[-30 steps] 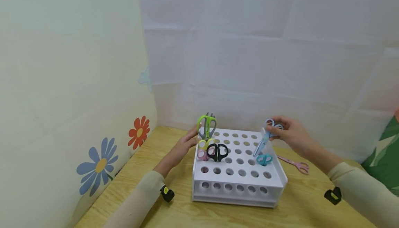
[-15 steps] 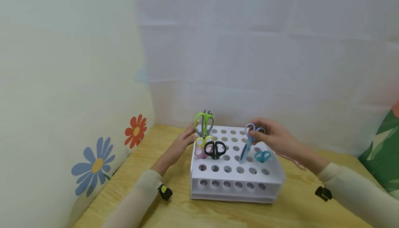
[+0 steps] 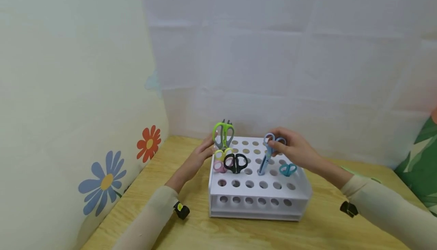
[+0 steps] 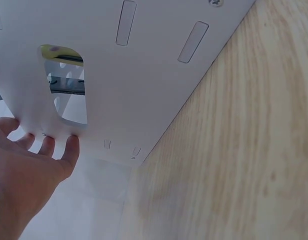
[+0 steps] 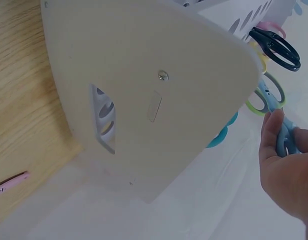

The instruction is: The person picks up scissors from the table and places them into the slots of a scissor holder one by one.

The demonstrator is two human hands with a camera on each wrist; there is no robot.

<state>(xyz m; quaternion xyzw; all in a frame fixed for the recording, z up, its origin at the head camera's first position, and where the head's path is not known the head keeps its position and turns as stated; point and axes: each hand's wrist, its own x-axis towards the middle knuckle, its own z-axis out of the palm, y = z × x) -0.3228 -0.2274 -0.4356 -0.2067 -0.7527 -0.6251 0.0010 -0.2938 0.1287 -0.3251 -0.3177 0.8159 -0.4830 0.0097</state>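
Observation:
My right hand [image 3: 295, 147] pinches a pair of light blue scissors [image 3: 268, 153] by the handles, blades pointing down. Their tip is at a hole in the white rack [image 3: 256, 191]; whether it has entered is unclear. My left hand [image 3: 194, 162] touches the rack's left side, its fingertips against the panel below a cut-out in the left wrist view. At the rack's left stand green-and-grey scissors [image 3: 224, 136], yellow scissors [image 3: 223, 154], pink scissors [image 3: 222, 169] and black scissors [image 3: 235, 164]. Teal scissors [image 3: 288, 170] stand at its right.
Another pink pair of scissors [image 5: 11, 183] lies on the wooden table right of the rack. A thin green object [image 3: 375, 180] is partly hidden behind my right forearm. A white cloth [image 3: 273, 52] hangs behind, and a flowered sheet [image 3: 68, 90] at the left.
My right hand has carried the light blue scissors leftward from the rack's right edge over its holes, then lowered them slightly. The blades now point more steeply down. My left hand stays at the rack's side.

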